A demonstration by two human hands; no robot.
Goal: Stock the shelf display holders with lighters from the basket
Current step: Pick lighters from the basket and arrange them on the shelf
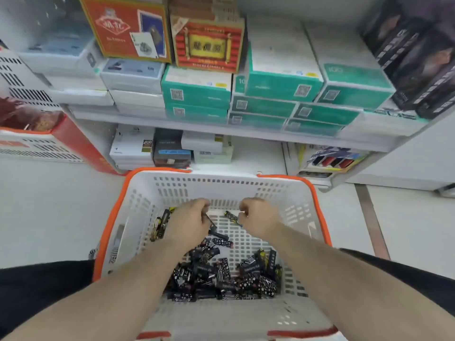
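Looking at a white perforated plastic basket [172,190] with an orange rim, holding glossy black printed lighters [221,274]. Showing smooth, matt pale floor [49,205], and above, printed cardboard boxes [197,92], some gleaming under clear wrap.

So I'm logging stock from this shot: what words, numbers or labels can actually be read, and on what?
"100": on the upper right teal box, faint.
"100": on the white box on the lower shelf, small, probable only.
Red box: large characters on a white emblem, too blurred to read.
Red-and-yellow box: characters on a yellow panel, blurred.
Other teal boxes: QR codes only.
Lighters in the basket: print too small.
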